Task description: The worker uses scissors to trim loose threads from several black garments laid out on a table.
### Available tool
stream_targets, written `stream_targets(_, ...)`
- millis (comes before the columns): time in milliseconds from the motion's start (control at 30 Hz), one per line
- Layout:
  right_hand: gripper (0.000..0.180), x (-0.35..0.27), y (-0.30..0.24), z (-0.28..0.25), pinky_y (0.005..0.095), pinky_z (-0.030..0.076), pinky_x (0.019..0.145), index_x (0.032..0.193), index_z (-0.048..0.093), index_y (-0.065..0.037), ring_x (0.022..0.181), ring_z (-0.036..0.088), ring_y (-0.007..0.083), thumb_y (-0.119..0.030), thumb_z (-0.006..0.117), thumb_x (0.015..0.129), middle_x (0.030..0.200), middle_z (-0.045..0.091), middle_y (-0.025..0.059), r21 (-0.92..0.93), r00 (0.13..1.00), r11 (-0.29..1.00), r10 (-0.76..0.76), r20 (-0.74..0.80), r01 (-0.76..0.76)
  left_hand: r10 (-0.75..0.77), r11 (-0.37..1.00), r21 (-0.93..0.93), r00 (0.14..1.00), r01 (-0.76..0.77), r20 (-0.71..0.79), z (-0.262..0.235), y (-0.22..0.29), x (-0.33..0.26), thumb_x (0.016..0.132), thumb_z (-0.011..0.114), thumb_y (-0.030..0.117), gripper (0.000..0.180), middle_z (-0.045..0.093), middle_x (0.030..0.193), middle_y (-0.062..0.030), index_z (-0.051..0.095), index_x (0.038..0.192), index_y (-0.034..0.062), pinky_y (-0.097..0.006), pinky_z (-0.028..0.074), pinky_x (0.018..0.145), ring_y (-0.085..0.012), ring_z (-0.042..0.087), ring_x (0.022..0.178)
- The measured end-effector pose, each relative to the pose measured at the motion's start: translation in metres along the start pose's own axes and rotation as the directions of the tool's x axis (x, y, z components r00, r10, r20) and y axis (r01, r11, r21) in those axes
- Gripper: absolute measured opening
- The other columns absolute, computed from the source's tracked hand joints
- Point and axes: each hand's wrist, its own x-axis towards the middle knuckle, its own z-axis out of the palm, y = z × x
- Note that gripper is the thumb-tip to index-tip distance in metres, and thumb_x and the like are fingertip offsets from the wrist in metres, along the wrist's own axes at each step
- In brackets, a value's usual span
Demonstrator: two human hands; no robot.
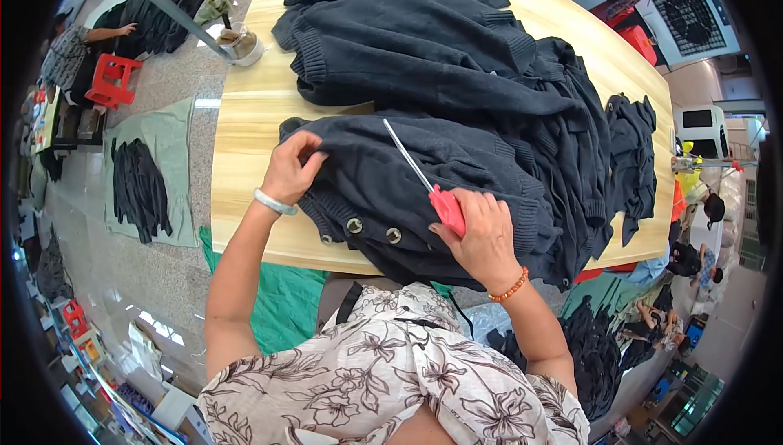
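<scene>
A dark navy knit cardigan (400,155) lies on the wooden table in front of me, its large buttons along the near edge. At its left end my left hand (287,169) is closed, fingers curled and pinching the knit. My right hand (485,241) grips the red handle of a slim tool (447,208) over the cardigan's middle. A long, thin metal shaft or blade (405,154) points from the handle up and to the left; I cannot make out the tool's exact kind. The fingertips around the handle are partly hidden.
More dark knitwear (408,41) is heaped behind and to the right on the pale wooden table (253,106). A clear cup (242,47) sits by the left edge near a grey metal pole (159,0). Left on the floor, a garment (140,188) lies on a pale green cloth.
</scene>
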Motion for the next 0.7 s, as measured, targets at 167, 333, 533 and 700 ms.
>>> stream_targets(167,0.063,0.029,-0.022,-0.002,0.0396,0.044,0.084,0.113,0.057,-0.007,0.101,0.061,0.0309,-0.018,0.088,0.06,0.11,0.064,0.0095,0.286,0.985,0.954,-0.042,-0.169,0.09,0.262,0.947,-0.23,0.955,-0.226,0.141,0.031,0.112,-0.017,0.083,0.065,-0.002,0.013,0.064,0.087,-0.0078,0.063,0.096,-0.0004,-0.027,0.05,0.069,-0.0138,0.062,0.077)
stream_targets(333,0.053,0.026,-0.015,-0.015,0.0376,0.044,0.076,0.111,0.06,-0.009,0.09,0.062,0.0312,-0.006,0.081,0.063,0.103,0.065,0.006,0.421,0.987,0.903,-0.028,-0.155,0.091,0.493,0.853,-0.128,0.862,-0.506,-0.123,0.086,0.139,-0.066,0.072,0.073,-0.002,0.036,0.064,0.11,-0.0146,0.062,0.106,0.0026,-0.045,0.045,0.097,-0.0341,0.06,0.109)
stream_targets(533,0.026,0.001,0.003,-0.092,0.0442,0.046,0.097,0.096,0.063,-0.002,0.09,0.064,0.0286,0.0,0.073,0.072,0.094,0.065,0.0102,0.411,0.958,0.885,-0.111,-0.265,0.216,0.284,0.838,0.533,0.93,-0.121,-0.235,0.084,0.061,-0.076,0.065,0.067,-0.001,0.082,0.045,0.139,-0.0198,0.043,0.143,0.009,-0.048,0.037,0.102,-0.0389,0.046,0.125)
stream_targets(700,0.051,-0.047,0.029,-0.165,0.0325,0.052,0.09,0.121,0.053,-0.002,0.093,0.064,0.0179,0.004,0.077,0.076,0.106,0.062,0.0087,0.621,0.91,0.781,0.206,-0.361,0.07,-0.103,0.834,0.544,0.995,0.089,-0.005,0.064,-0.011,-0.054,0.069,0.062,-0.002,0.045,0.064,0.105,-0.0142,0.066,0.112,0.009,-0.045,0.05,0.086,-0.0364,0.061,0.102)
